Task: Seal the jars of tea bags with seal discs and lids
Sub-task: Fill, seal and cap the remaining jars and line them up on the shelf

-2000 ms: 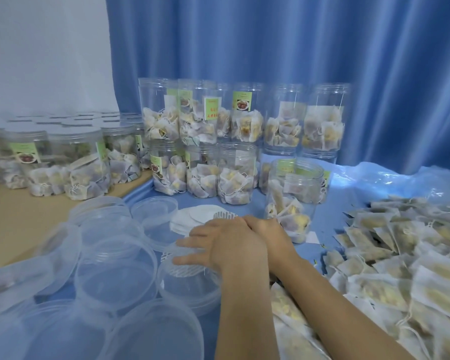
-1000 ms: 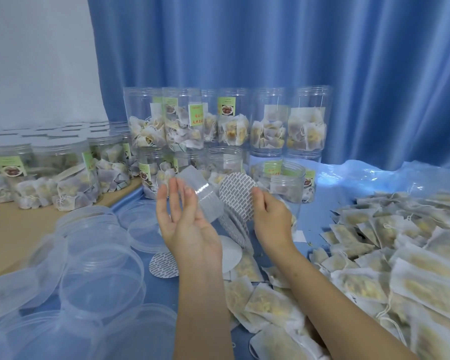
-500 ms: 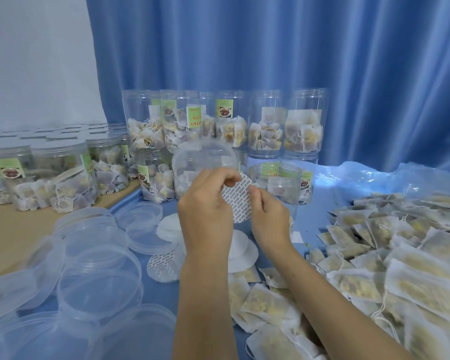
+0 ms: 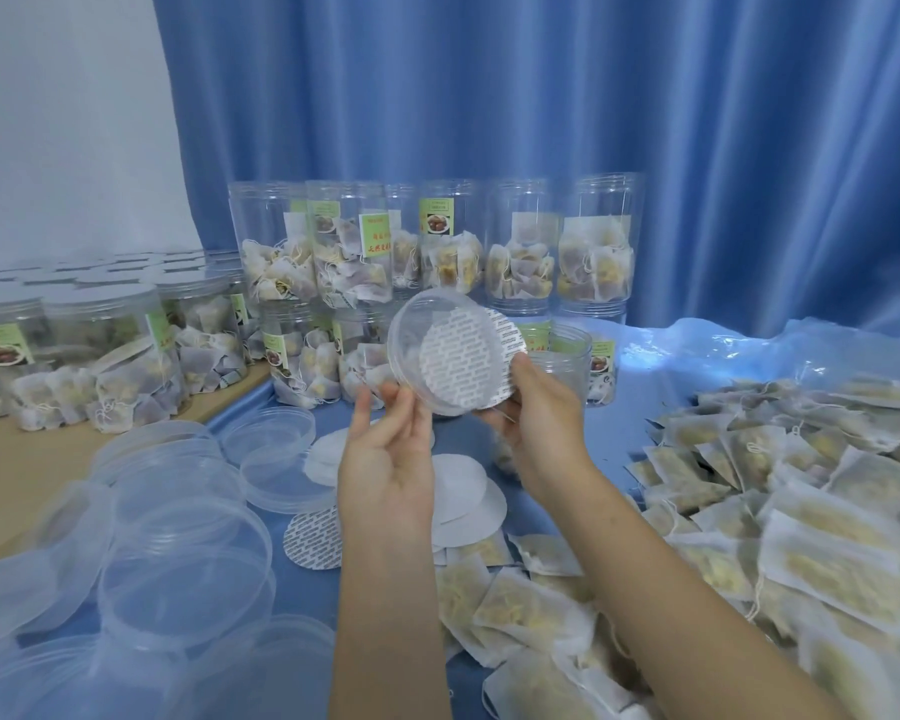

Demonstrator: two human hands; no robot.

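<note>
- A blue curtain [image 4: 541, 96] hangs behind rows of clear jars [image 4: 598, 241] holding tea bags.
- Loose tea bags [image 4: 827, 537] lie heaped at the right, spare lids [image 4: 178, 563] at the left.
- The right hand [image 4: 541, 407] grips a clear lid [image 4: 432, 350] raised above the table, its fingers curled round the rim.
- The left hand [image 4: 385, 454] touches the lid's lower edge, fingers straight and slightly apart.
- A printed seal disc [image 4: 468, 356] sits inside the lid.
</note>
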